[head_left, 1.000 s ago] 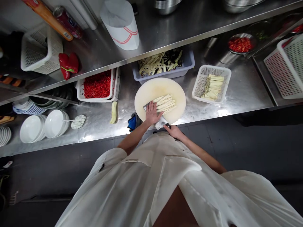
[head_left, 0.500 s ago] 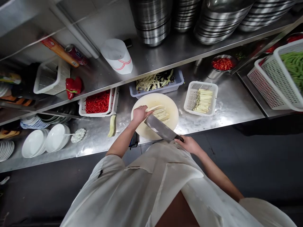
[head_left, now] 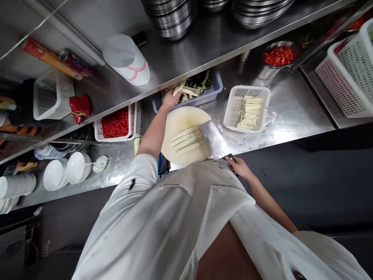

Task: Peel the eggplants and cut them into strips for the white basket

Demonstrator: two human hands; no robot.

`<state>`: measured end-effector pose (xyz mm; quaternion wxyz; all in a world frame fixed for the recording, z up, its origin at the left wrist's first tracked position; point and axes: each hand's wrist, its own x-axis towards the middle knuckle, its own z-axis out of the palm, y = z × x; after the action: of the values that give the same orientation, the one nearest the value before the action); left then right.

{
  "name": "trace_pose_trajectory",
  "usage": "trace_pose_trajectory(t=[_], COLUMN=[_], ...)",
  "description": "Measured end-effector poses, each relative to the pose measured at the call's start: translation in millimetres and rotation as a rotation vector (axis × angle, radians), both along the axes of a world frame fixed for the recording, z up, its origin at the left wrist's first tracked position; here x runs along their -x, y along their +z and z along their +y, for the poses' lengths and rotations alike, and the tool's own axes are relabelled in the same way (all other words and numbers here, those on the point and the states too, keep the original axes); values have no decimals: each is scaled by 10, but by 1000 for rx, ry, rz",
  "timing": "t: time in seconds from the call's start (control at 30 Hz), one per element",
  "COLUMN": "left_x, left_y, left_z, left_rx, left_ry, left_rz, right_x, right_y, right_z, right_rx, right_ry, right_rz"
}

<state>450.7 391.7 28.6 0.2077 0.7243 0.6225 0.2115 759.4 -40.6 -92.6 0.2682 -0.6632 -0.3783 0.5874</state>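
My left hand (head_left: 172, 98) is over the bluish-grey tub (head_left: 216, 86) behind the board, closed on a few pale vegetable strips (head_left: 178, 88) that look like peeled eggplant. Inside the tub lie more pale strips and dark peelings. My right hand (head_left: 239, 168) grips the black handle of a cleaver (head_left: 215, 139). Its broad blade rests at the right edge of the round cutting board (head_left: 186, 115), beside long pale slices (head_left: 188, 140) lying side by side. To the right, a white basket (head_left: 230, 116) holds a stack of cut pale sticks (head_left: 250, 111).
Shredded red chillies fill a white basket (head_left: 131, 122) at left. A metal pot (head_left: 268, 72) of chopped red chillies stands at back right. Above the counter's rear runs a steel shelf (head_left: 175, 58) with stacked metal bowls (head_left: 171, 19). White bowls (head_left: 54, 175) sit far left.
My left hand has moved from the slices on the board to the tub behind, carrying pale strips. My right hand has shifted the cleaver right, off the slices. The whole view has shifted.
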Motion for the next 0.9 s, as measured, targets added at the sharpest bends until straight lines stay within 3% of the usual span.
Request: trace_pose_trajectory(t=[0.03,0.1,0.2,0.27,0.37,0.43,0.6,0.9], left_x=[78,176,159,79,-22,-36,-4,-14], left_y=[-114,-385,-863,-1138,-1364,-1401,-1381,-1443], left_z=[-77,-473,-1420,-2013,-2516,-2595,-2508,-2509], left_rx=[-62,-120,-25,12,-21,-30,7,24], left_ry=[82,140,-79,-149,-141,-136,-147,-131], left_rz=[29,87,165,291,411,437,437,405], right_x=[45,123,212,271,370,426,495,696], right_y=[-27,-82,-151,-179,-189,-186,-221,-359], right_z=[62,186,337,406,468,488,517,510], right_rx=[-8,-23,-8,33,91,124,172,141], right_ry=[13,40,61,61,62,73,129,74], right_rz=[-28,-95,-184,-242,-320,-345,-352,-305])
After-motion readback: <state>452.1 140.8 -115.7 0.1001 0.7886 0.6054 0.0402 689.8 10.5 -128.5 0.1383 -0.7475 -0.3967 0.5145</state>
